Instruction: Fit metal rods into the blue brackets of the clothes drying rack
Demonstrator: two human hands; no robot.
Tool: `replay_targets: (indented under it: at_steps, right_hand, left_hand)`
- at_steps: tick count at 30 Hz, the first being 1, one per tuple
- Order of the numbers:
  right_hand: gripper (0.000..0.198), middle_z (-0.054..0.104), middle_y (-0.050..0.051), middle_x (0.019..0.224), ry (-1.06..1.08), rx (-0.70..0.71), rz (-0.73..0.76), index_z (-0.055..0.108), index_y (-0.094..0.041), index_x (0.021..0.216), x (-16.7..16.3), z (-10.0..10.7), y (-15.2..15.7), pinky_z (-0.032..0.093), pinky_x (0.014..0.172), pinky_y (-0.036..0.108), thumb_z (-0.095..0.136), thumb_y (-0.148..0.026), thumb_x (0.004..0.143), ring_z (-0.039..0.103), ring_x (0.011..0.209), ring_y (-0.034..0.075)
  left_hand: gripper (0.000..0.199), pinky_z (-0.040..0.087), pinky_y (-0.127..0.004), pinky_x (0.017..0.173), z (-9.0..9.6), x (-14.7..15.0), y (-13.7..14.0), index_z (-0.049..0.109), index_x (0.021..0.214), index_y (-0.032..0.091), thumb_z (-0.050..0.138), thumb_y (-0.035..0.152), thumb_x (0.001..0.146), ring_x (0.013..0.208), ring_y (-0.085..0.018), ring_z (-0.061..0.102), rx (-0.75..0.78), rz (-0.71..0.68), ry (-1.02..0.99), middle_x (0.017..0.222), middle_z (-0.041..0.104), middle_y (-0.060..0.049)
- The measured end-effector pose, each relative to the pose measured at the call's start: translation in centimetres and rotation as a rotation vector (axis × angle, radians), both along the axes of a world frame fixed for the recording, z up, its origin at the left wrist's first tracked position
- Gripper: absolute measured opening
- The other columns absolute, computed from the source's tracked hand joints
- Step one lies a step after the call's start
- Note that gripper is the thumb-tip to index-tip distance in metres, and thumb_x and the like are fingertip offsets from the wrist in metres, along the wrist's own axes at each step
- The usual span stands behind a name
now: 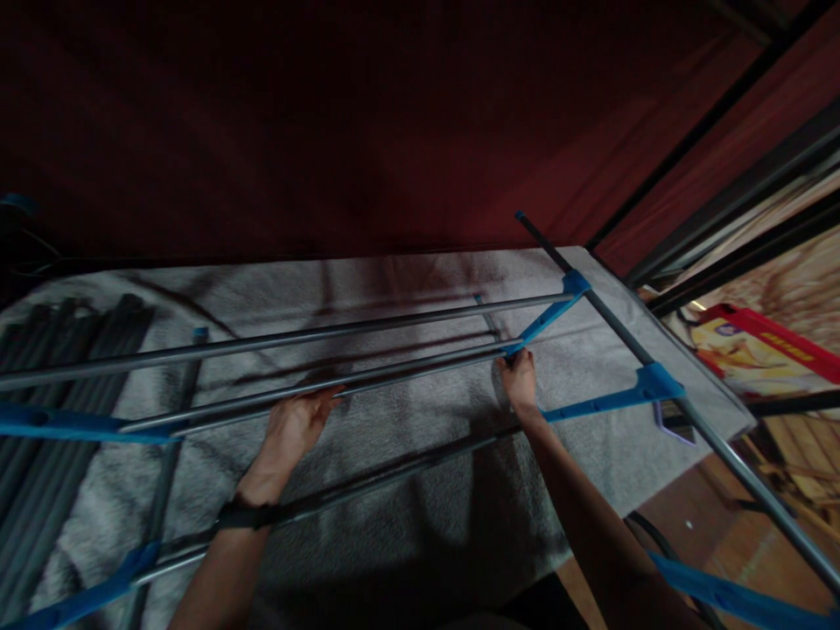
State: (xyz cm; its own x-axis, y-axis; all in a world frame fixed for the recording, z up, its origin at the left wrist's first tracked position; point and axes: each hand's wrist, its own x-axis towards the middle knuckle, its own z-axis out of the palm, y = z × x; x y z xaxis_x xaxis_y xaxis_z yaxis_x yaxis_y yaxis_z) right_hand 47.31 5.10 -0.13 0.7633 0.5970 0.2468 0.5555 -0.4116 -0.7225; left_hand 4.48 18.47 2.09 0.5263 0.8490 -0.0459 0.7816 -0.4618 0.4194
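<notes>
A rack of grey metal rods (pixel 276 339) and blue plastic connectors (pixel 649 385) stands over a grey fleece cloth (pixel 407 472). My left hand (pixel 295 424) grips the middle horizontal rod (pixel 407 367) from below, a dark band on its wrist. My right hand (pixel 520 381) pinches the same rod's right end where it meets a blue connector arm (pixel 544 325). A long side rod (pixel 722 446) runs diagonally down the right through several blue joints.
A bundle of loose dark rods (pixel 59 385) lies on the cloth at the left. A dark red wall (pixel 367 122) rises behind. At the right are black frame bars (pixel 735 201), a red printed box (pixel 761 346) and a brown floor.
</notes>
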Motion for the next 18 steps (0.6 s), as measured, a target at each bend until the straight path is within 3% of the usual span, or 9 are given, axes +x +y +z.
replay_targets:
  at_steps: [12, 18]
  right_hand:
    - [0.019, 0.060, 0.011, 0.101, -0.050, -0.016, 0.001, 0.049, -0.025, 0.099, -0.01, -0.34, 0.04, 0.050, 0.102, 0.050, 0.056, -0.029, 0.081, 0.057, 0.099, 0.029]
    - [0.018, 0.058, 0.006, 0.092, -0.076, 0.006, 0.016, 0.049, -0.027, 0.097, 0.00, -0.30, 0.02, 0.052, 0.100, 0.048, 0.056, -0.027, 0.081, 0.055, 0.095, 0.028]
  left_hand:
    - [0.043, 0.059, -0.043, 0.103, -0.05, 0.14, -0.06, 0.077, 0.133, 0.027, 0.049, 0.030, 0.099, 0.117, -0.030, 0.075, -0.022, 0.029, -0.019, 0.118, 0.081, -0.007]
    - [0.042, 0.059, -0.041, 0.102, -0.05, 0.20, -0.07, 0.078, 0.131, 0.028, 0.050, 0.030, 0.099, 0.116, -0.029, 0.075, 0.006, 0.039, 0.034, 0.122, 0.081, -0.005]
